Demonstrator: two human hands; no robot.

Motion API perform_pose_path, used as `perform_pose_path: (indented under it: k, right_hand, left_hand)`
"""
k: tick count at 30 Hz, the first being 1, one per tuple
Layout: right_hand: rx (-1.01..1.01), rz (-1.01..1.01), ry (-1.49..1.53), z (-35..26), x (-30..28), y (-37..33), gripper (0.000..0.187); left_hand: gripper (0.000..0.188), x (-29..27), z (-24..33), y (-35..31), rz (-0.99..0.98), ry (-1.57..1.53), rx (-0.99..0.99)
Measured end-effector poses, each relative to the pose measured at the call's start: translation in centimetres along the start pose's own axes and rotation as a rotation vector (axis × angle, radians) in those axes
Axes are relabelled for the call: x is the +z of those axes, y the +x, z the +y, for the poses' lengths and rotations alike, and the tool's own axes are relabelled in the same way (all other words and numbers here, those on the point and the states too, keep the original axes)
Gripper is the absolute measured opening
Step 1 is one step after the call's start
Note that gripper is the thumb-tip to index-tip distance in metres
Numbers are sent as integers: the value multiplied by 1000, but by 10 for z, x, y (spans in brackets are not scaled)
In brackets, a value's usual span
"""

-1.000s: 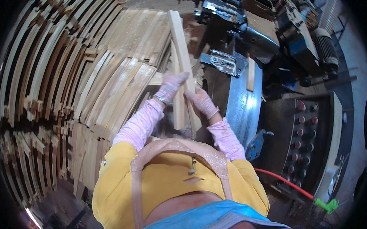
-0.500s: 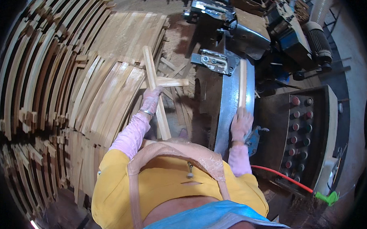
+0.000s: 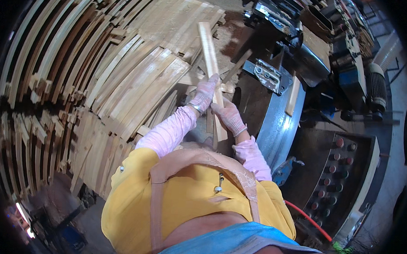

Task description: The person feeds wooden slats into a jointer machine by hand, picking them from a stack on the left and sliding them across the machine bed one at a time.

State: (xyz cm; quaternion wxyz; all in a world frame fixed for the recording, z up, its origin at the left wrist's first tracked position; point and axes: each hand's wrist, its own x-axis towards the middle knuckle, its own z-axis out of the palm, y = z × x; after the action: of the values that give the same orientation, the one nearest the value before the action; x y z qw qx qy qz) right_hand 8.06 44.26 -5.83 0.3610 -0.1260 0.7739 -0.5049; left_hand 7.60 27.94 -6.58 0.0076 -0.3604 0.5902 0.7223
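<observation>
Both of my gloved hands are on a long pale wooden strip (image 3: pixel 208 47), held tilted in front of my body. My left hand (image 3: pixel 205 93) is closed round its middle. Just below, my right hand (image 3: pixel 230 117) has its fingers curled against the strip's right edge, near the lower end. A shorter wooden piece (image 3: pixel 228 87) crosses behind the strip, partly hidden by it and my left hand. To the right, another wooden strip (image 3: pixel 292 97) lies on the metal machine bed (image 3: pixel 272 125), untouched, its far end beside the metal guide (image 3: pixel 267 75).
Stacked boards (image 3: pixel 146 88) fill the left side, with racks of curved-looking strips (image 3: pixel 39 47) farther left. A control panel (image 3: pixel 337 173) with several buttons stands at right, near a red hose (image 3: pixel 308 218). Machine housings and a motor (image 3: pixel 376 84) are at the far right.
My right hand has left the strip on the machine bed and moved left onto the strip in my left hand. The bed strip sits farther along. The whole view has shifted.
</observation>
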Motion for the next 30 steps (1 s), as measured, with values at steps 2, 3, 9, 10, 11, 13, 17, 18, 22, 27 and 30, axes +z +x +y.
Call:
perform_pose_path:
  k: [2, 3, 9, 10, 11, 13, 17, 18, 22, 27, 30]
  right_hand:
    - [-62, 181, 161, 9, -21, -27, 58]
    - [-89, 286, 243, 14, -36, -49, 62]
    - [226, 924, -907, 71, -100, -189, 59]
    - [252, 952, -949, 91, -99, -200, 57]
    - [239, 957, -1004, 106, -104, -201, 54]
    - [162, 993, -1092, 121, -118, -183, 48]
    - [-46, 1138, -1208, 124, -181, -80, 32]
    - [37, 1087, -1224, 112, -198, -55, 30]
    - [-185, 1268, -1009, 85, -235, 17, 22]
    - [-464, 347, -390, 23, -51, 45, 28]
    - [-40, 159, 180, 12, -19, 6, 36]
  left_hand:
    - [68, -10, 0, -6, -89, 207, 316]
    - [71, -19, -1, -10, -148, 307, 475]
    - [107, -187, -104, 30, 449, 1372, 463]
    - [100, -203, -90, 15, 328, 1433, 388]
    - [98, -219, -97, 17, 313, 1550, 341]
    - [93, -243, -112, 18, 286, 1789, 216]
    - [88, -232, -73, 12, 172, 1528, 93]
    - [86, -228, -67, 8, 196, 1450, 117]
    - [79, -170, 17, -13, 212, 1100, 86]
    - [50, -61, 42, -9, -4, 191, 306]
    - [41, 4, 25, -2, -201, -22, 288]
